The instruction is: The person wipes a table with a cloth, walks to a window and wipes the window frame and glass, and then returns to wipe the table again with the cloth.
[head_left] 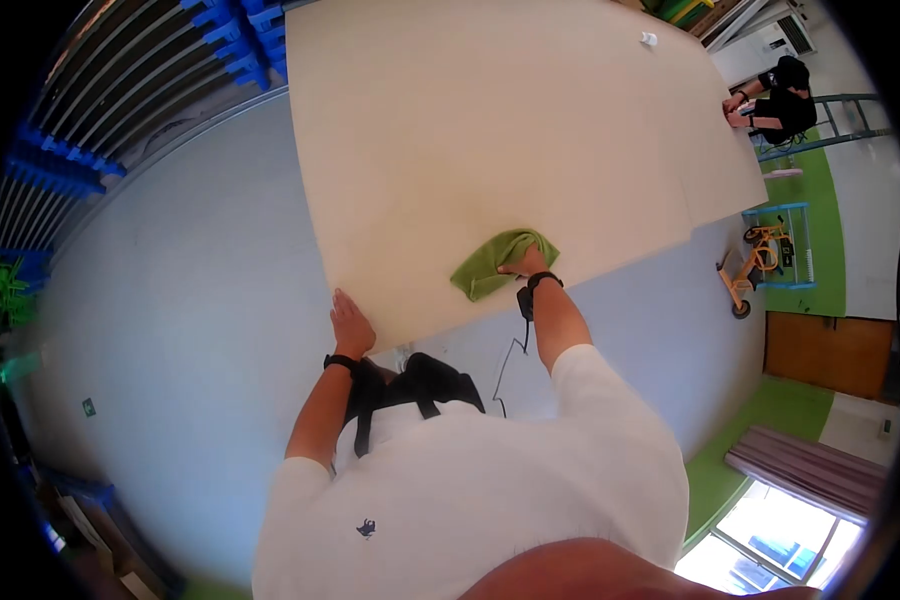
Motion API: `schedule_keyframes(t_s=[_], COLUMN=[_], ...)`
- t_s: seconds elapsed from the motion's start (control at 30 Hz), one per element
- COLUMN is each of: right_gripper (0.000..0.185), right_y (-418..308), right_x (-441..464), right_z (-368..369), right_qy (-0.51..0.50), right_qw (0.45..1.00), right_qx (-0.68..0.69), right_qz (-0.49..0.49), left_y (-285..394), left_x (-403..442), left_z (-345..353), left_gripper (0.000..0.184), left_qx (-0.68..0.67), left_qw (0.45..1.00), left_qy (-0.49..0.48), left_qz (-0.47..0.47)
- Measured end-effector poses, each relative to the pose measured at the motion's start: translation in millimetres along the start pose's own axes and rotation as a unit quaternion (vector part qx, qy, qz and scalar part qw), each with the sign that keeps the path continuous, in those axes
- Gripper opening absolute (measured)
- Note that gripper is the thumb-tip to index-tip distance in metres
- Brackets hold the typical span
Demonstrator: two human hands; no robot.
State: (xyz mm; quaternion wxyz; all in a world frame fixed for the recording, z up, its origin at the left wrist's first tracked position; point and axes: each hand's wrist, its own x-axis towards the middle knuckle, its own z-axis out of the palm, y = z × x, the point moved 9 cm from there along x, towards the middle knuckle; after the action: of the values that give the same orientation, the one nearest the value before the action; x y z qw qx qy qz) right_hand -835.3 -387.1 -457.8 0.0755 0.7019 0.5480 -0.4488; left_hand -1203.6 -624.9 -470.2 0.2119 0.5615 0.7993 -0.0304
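Note:
A green cloth [488,267] lies bunched on the large beige tabletop [510,130], close to its near edge. My right hand [527,263] presses down on the cloth's right part, its fingers partly covered by folds. At the table's near left corner, my left hand [351,325] rests on the edge with its fingers stretched out and nothing in it. Both wrists carry dark bands, and a thin cable hangs from the right one.
A small white object [649,39] sits on the far right of the table. Another person [785,100] is at the table's right end. An orange tricycle [760,260] stands on the floor to the right. Blue stacked frames [235,40] line the left side.

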Motion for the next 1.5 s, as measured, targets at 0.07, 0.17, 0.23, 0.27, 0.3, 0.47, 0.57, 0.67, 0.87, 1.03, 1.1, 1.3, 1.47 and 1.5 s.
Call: schedule_keyframes(t_s=[0.07,0.17,0.23,0.27,0.3,0.47,0.57,0.67,0.87,1.03,1.1,1.3,1.47,1.5], right_gripper=[0.116,0.112,0.108,0.102,0.096,0.071,0.050,0.045,0.034,0.042,0.046,0.053,0.051,0.045], right_y=[5.5,5.8,13.2,5.7,-1.0,-34.6,-49.1,-74.2,-131.7,-153.5,-173.2,-141.5,-109.7,-104.9], right_x=[2.8,17.3,21.0,15.8,10.0,-41.7,-75.6,-98.2,-132.6,-117.4,-131.6,-172.0,-200.2,-197.9], right_z=[-5.7,-1.8,-7.2,-10.2,-8.0,51.5,102.4,161.6,261.2,248.4,250.9,262.7,296.4,299.3], right_qy=[0.030,0.051,0.094,0.098,0.103,0.024,-0.021,-0.052,-0.100,-0.020,0.056,0.114,0.144,0.140], right_qw=[0.999,0.999,0.990,0.985,0.979,0.983,0.998,0.992,0.969,0.984,0.985,0.978,0.979,0.985], right_qx=[0.017,-0.009,-0.096,-0.123,-0.148,-0.128,-0.023,-0.074,0.005,0.163,0.051,-0.080,-0.031,-0.019], right_qz=[-0.015,0.012,-0.034,-0.066,-0.094,-0.130,-0.063,-0.090,-0.227,-0.072,-0.155,-0.157,-0.140,-0.102], left_y=[3.0,22.8,51.9,65.3,79.8,103.8,92.1,85.7,67.0,7.6,-10.3,-15.4,-8.7,-6.4], left_x=[-7.8,-15.3,-28.3,-37.2,-46.7,-79.3,-58.0,-51.8,-39.6,-1.6,0.5,-40.8,-55.1,-53.3], left_z=[-4.0,-11.3,-7.4,-5.0,-3.6,-29.1,-50.2,-78.2,-65.2,-55.2,-49.6,-35.7,-23.5,-28.7], left_gripper=[0.075,0.069,0.064,0.062,0.061,0.060,0.061,0.062,0.067,0.069,0.073,0.060,0.056,0.054], left_qx=[-0.025,-0.031,-0.094,-0.182,-0.185,-0.148,-0.222,-0.408,-0.353,-0.198,-0.086,-0.035,-0.020,-0.008], left_qw=[0.998,0.999,0.981,0.950,0.936,0.892,0.910,0.869,0.843,0.893,0.904,0.877,0.850,0.847], left_qy=[-0.018,0.023,-0.008,-0.032,-0.086,-0.140,-0.073,-0.047,-0.122,-0.128,-0.188,-0.063,-0.056,-0.035], left_qz=[-0.059,0.018,0.168,0.250,0.288,0.404,0.344,0.277,0.387,0.382,0.374,0.476,0.524,0.530])
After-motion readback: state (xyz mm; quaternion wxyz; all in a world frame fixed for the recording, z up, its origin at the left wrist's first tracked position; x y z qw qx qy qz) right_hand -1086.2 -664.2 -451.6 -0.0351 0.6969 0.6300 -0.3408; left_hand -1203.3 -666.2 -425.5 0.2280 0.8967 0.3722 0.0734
